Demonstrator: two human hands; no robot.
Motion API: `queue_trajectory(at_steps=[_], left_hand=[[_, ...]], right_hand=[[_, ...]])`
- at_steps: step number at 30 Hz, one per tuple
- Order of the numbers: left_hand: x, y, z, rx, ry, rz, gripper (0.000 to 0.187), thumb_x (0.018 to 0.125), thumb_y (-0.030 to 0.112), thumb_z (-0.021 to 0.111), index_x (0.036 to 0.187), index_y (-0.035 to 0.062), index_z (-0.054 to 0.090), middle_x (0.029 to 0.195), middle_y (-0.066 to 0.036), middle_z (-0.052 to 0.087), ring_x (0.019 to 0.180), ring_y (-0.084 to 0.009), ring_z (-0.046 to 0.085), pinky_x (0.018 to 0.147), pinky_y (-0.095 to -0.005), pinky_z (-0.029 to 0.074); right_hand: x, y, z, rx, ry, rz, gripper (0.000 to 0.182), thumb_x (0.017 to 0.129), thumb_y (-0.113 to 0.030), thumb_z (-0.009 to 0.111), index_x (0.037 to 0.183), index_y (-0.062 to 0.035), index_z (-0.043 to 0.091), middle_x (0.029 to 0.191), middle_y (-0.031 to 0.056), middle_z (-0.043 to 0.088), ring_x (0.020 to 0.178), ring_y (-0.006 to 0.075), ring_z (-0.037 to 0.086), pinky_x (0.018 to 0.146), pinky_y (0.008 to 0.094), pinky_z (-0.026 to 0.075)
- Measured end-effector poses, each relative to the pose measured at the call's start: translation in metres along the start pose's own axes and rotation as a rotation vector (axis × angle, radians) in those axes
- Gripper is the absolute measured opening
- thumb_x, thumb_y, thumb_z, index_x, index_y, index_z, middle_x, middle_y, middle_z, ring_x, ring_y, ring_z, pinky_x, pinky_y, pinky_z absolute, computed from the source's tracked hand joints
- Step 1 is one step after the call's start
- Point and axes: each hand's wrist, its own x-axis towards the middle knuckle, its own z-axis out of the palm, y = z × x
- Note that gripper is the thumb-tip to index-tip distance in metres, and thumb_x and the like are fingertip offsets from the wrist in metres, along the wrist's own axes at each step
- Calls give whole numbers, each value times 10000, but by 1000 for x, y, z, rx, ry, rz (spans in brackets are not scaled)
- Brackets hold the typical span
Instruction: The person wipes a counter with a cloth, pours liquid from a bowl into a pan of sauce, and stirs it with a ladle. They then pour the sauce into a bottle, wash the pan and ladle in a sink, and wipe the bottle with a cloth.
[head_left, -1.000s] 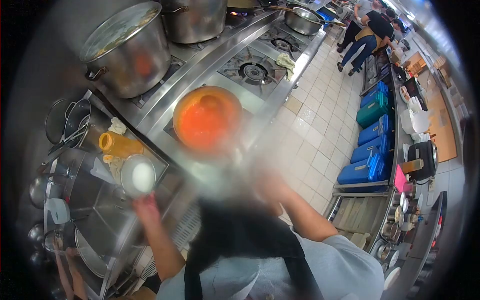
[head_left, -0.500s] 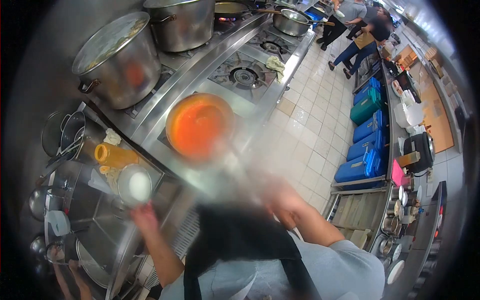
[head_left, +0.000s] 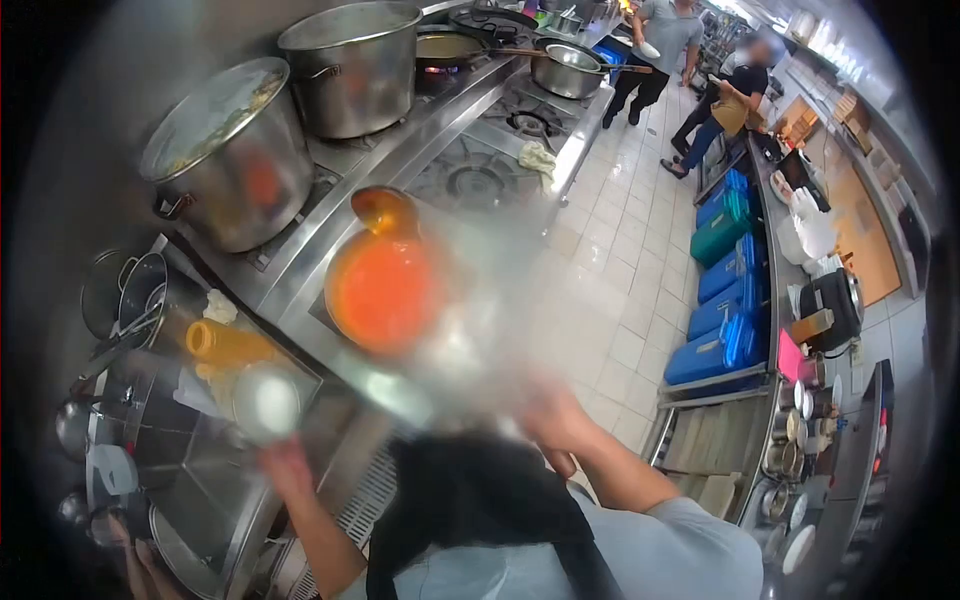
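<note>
A pan of orange-red sauce [head_left: 385,295] sits on the steel stove top, its right side veiled by steam or lens haze. Over the pan's far edge tilts the shiny round bowl of a ladle [head_left: 384,211], reflecting orange. My right hand [head_left: 545,412], blurred, is closed at the near right of the pan, apparently around the ladle's handle, which the haze mostly hides. On the left, my left hand [head_left: 284,465] has its fingers closed at the near rim of a small bowl [head_left: 245,408] holding something white [head_left: 272,400]. An open yellow-orange plastic jar [head_left: 230,343] lies just behind that bowl.
Two large stock pots [head_left: 235,160] stand at the back left. A metal pot [head_left: 568,70] sits farther along the stove beside a cloth [head_left: 538,160]. Blue bins [head_left: 715,348] line the right-hand counter. People [head_left: 735,95] stand in the aisle.
The ladle has come up out of the sauce to the pan's far edge. The view has tilted up slightly, and haze spreads over more of the pan. My left hand stays at the bowl.
</note>
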Motion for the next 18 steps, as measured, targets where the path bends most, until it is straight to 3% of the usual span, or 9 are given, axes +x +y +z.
queue_trajectory(at_steps=[2, 5, 8, 10, 11, 13, 14, 17, 18], left_hand=[[4, 0, -2, 81, 31, -46, 390, 988, 216, 454, 1349, 80, 391, 1341, -136, 459, 1200, -274, 482, 1042, -467, 430], [3, 0, 1, 68, 66, -6, 341, 981, 182, 466, 1302, 80, 413, 1231, -118, 511, 1091, -264, 536, 979, -458, 479], [7, 0, 1, 28, -27, 1, 351, 944, 117, 521, 1275, 70, 417, 1166, -117, 540, 1018, -268, 577, 900, -432, 536], [0, 5, 12, 21, 40, 11, 321, 855, -12, 562, 1156, -17, 450, 1127, -162, 565, 914, -302, 624, 746, -342, 607], [0, 4, 13, 20, 38, 10, 321, 855, -12, 562, 1156, -17, 450, 1127, -162, 565, 914, -302, 624, 746, -342, 607], [0, 4, 13, 33, 45, 32, 319, 859, -8, 561, 1159, -10, 452, 1126, -162, 569, 907, -306, 631, 735, -331, 609], [0, 5, 12, 32, 43, 32, 319, 859, -8, 561, 1159, -10, 452, 1126, -162, 569, 907, -306, 631, 735, -331, 609], [0, 4, 8, 64, -3, 13, 349, 875, 21, 560, 1206, 42, 451, 1170, -137, 545, 932, -262, 604, 822, -387, 582], [0, 4, 9, 28, 21, 3, 358, 873, 18, 559, 1213, 42, 449, 1171, -139, 546, 929, -263, 605, 820, -388, 583]], right_hand=[[7, 6, 0, -22, -20, 32, 652, 871, -125, 641, 1466, -176, 381, 931, 97, 604, 799, 151, 550, 758, 294, 477], [13, 26, 5, -75, 9, -76, 646, 873, -153, 648, 1461, -161, 381, 914, 135, 619, 832, 191, 585, 793, 322, 489], [33, 55, 15, -170, 38, 107, 634, 870, -154, 648, 1448, -127, 389, 942, 161, 627, 908, 235, 610, 857, 355, 487], [56, 107, 29, -390, 112, -287, 623, 870, -139, 643, 1437, -85, 391, 893, 153, 623, 791, 237, 640, 738, 341, 526], [58, 106, 32, -391, 115, -287, 623, 870, -139, 643, 1437, -85, 391, 893, 153, 623, 791, 237, 640, 738, 341, 526], [66, 102, 39, -116, -132, -45, 623, 878, -123, 629, 1438, -45, 365, 818, 120, 607, 598, 199, 611, 539, 309, 500], [55, 69, 39, 127, -127, 29, 590, 880, -93, 616, 1413, -30, 370, 766, 72, 585, 458, 140, 524, 403, 267, 405], [36, 24, 27, 692, -203, 312, 532, 874, -67, 606, 1364, -33, 403, 764, 63, 584, 474, 122, 512, 407, 258, 397], [33, 23, 25, 691, -201, 312, 532, 874, -67, 606, 1364, -33, 403, 764, 63, 584, 474, 122, 512, 407, 258, 397]])
